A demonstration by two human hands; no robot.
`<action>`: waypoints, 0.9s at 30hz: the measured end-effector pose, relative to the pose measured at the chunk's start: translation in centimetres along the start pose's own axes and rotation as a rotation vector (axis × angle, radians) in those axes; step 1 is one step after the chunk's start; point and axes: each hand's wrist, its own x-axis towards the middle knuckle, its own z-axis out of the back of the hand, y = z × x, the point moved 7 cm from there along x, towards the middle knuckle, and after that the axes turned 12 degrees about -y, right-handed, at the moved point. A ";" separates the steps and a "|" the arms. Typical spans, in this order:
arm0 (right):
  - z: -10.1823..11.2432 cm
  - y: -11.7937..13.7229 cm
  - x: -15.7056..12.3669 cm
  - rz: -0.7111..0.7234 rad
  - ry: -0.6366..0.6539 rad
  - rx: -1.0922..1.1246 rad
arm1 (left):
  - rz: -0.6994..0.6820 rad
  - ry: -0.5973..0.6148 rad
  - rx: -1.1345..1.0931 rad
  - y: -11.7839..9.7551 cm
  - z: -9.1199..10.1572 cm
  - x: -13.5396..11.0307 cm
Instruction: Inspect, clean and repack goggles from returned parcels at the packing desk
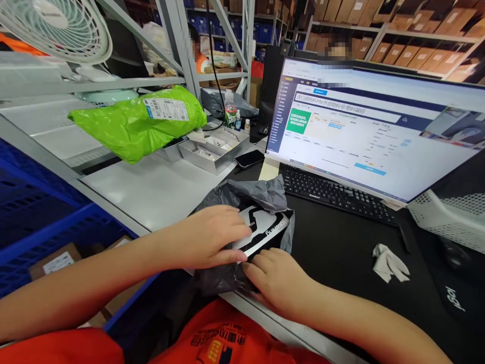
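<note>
A grey plastic mailer bag (261, 194) lies on the black desk mat in front of me, with a flat black-and-white printed package (265, 227) showing at its opening. My left hand (210, 235) lies on top of the package, fingers stretched over it and curled at its near edge. My right hand (275, 280) presses on the near side of the grey bag, fingers bent onto the plastic beside the package's edge. Both hands touch the bag and package.
A monitor (375, 126) and black keyboard (337, 194) stand behind the bag. A green mailer (140, 121), a metal tray (212, 151), a phone (249, 158), a crumpled tissue (388, 263) and a white mesh basket (450, 215) surround the spot. Blue crates (45, 217) sit at left.
</note>
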 end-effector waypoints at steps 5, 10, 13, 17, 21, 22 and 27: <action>-2.8 0.6 -0.5 0.053 0.100 -0.062 | 0.103 0.028 0.177 3.8 -1.6 -4.9; -2.7 -0.8 -2.8 0.032 0.054 0.016 | 0.247 -0.177 0.166 8.5 -2.2 -9.1; -1.6 -0.6 -3.7 0.099 -0.018 0.069 | 0.239 -0.199 0.153 8.6 -3.0 -10.0; -2.2 0.6 -4.0 0.134 0.042 0.039 | 0.284 -0.223 0.105 6.5 -3.5 -11.0; -4.9 3.0 -3.3 0.258 0.124 -0.008 | 0.325 -0.249 0.078 3.5 -4.9 -12.4; -5.3 3.2 -3.0 0.257 0.134 0.004 | 0.362 -0.252 0.077 3.1 -5.5 -12.8; -1.6 1.8 -0.1 0.125 0.087 0.212 | 0.733 -0.274 -0.021 2.9 -9.1 -15.2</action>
